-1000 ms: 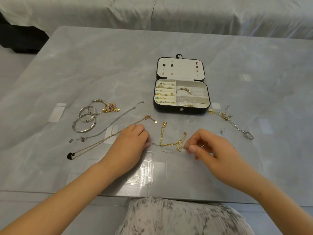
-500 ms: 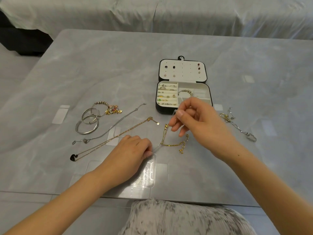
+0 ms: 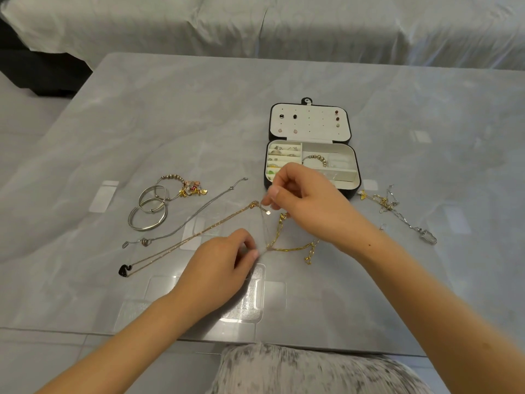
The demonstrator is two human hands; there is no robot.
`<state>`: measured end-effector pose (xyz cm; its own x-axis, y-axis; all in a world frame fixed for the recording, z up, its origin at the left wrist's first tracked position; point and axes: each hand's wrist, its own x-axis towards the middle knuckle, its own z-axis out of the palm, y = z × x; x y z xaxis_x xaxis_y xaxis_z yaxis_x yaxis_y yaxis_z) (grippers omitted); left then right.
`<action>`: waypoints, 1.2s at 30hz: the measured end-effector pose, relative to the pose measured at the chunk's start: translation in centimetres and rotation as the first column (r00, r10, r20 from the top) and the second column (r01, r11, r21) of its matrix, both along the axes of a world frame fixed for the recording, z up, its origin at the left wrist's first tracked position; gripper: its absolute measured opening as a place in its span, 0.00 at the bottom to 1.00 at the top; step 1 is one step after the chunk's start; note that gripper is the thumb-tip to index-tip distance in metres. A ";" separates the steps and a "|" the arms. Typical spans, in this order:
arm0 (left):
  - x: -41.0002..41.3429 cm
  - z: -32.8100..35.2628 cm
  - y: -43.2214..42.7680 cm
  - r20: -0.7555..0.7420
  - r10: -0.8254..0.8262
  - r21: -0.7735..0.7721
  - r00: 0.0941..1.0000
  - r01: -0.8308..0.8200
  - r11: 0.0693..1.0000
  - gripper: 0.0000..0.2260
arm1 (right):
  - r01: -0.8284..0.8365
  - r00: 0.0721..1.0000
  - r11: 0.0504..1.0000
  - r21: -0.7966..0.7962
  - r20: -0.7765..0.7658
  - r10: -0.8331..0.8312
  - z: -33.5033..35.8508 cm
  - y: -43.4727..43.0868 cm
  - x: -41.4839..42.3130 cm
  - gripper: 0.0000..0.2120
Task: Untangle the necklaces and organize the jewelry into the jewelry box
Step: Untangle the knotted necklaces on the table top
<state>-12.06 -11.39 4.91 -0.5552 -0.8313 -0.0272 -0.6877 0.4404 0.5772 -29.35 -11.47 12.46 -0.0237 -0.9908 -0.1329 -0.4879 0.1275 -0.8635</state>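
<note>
Table (image 3: 147, 123): glossy grey marble.
Far edge: white-draped furniture (image 3: 284, 27).
Left hand (image 3: 218, 268): pinching thin chain (image 3: 264, 231).
Right hand (image 3: 309, 203): pinching its upper end.

Left grip (image 3: 221, 260) pinched low, right grip (image 3: 306, 200) pinched higher, forearms converging.

We note a finely pleated garment (image 3: 312, 371), mottled grey and white, just below the near edge of the worktop (image 3: 199, 109). Over the worktop, left forearm (image 3: 136, 331) and right forearm (image 3: 426, 294) are bare. Left grip (image 3: 224, 260) and right grip (image 3: 309, 200): nails short, plain.
</note>
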 end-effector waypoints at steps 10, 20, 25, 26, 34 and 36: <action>-1.9 0.5 -0.9 0.021 0.114 0.204 0.993 -0.116 0.972 0.05 | 0.182 0.933 0.973 0.142 0.288 -0.216 -1.7 2.6 -1.9 0.08; -3.0 1.6 -1.6 0.052 0.163 0.299 0.985 -0.171 0.939 0.05 | 0.262 0.843 0.948 0.182 0.434 -0.317 -2.5 2.9 -2.4 0.07; -3.1 1.8 -1.5 -0.014 0.193 0.399 0.981 -0.171 0.901 0.04 | 0.278 0.760 0.928 0.249 0.533 -0.371 -3.0 2.7 -2.0 0.07; -3.1 1.9 -1.5 -0.026 0.202 0.422 0.979 -0.173 0.890 0.04 | 0.276 0.744 0.925 0.263 0.551 -0.378 -3.2 2.7 -1.9 0.07; -3.1 2.6 -1.4 -0.138 0.310 0.584 0.941 -0.176 0.792 0.05 | 0.291 0.685 0.888 0.356 0.571 -0.453 -4.2 2.6 -1.6 0.06; -3.0 2.6 -1.4 -0.153 0.342 0.620 0.927 -0.179 0.764 0.06 | 0.324 0.639 0.866 0.382 0.586 -0.498 -4.2 2.6 -1.6 0.06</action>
<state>-15.07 -12.80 7.53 -0.3747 -0.8099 -0.4512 -0.5267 -0.2146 0.8225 -31.00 -8.90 8.24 -0.2431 -0.8387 -0.4873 0.3319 0.4001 -0.8542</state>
